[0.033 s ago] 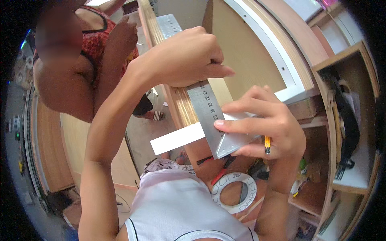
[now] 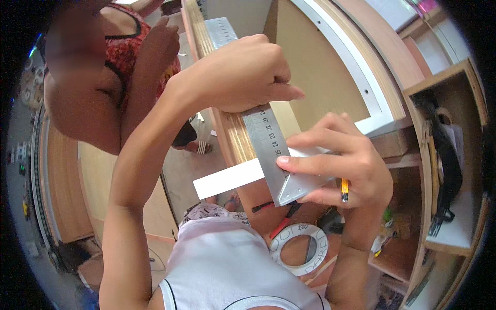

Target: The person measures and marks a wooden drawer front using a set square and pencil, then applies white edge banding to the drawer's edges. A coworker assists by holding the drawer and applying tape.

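A long metal square ruler (image 2: 264, 134) with a triangular corner lies along a wooden frame edge (image 2: 236, 132). My left hand (image 2: 243, 72) is closed in a fist over the ruler's middle and presses on it, its thumb reaching right. What its curled fingers touch underneath is hidden. At the ruler's near end, my right hand (image 2: 343, 160) pinches the triangular corner between thumb and fingers. A yellow and black pencil (image 2: 345, 189) shows beside its thumb. Crossing beneath the ruler, a flat white strip (image 2: 227, 179) sticks out to the left.
Near my body lie a white ring-shaped roll (image 2: 321, 247) and a red and black tool (image 2: 281, 226). A person (image 2: 124, 57) in a red top is close at the left. Wooden shelves (image 2: 465, 155) holding black items stand at the right, beyond a white-edged panel (image 2: 377, 116).
The view has shifted very slightly. Both hands, the ruler and the white strip keep the same positions relative to one another.
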`<state>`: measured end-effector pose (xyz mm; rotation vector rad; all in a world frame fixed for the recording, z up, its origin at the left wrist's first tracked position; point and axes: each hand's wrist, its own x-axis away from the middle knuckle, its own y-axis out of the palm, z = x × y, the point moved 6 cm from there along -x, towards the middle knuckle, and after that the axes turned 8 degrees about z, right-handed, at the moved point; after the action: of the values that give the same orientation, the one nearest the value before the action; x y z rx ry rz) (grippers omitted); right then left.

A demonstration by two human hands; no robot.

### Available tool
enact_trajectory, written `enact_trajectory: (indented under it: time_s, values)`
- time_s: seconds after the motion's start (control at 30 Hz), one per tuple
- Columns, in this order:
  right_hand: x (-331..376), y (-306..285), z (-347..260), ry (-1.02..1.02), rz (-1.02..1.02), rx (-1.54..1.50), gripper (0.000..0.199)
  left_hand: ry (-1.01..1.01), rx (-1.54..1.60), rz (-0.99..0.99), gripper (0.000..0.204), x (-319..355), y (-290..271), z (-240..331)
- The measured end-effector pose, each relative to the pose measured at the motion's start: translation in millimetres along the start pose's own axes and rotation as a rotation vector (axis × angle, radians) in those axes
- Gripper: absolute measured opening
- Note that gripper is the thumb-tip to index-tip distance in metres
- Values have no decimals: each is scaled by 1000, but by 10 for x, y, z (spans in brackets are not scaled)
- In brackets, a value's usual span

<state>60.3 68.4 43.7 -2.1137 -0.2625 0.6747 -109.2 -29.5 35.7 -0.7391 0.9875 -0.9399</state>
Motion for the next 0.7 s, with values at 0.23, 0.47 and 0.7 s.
enact_trajectory:
  time_s: [0.23,0.47,0.7]
  values:
    - [6,18,47,-22,-3,37,69,-39,-20,12,45,-9,8,-21]
    - [-25,-1,98,-86,3,41,66,27,-18,168,51,7,15,-38]
    - [-58,11,99,-92,37,9,62,29,15,175,61,3,-1,-29]
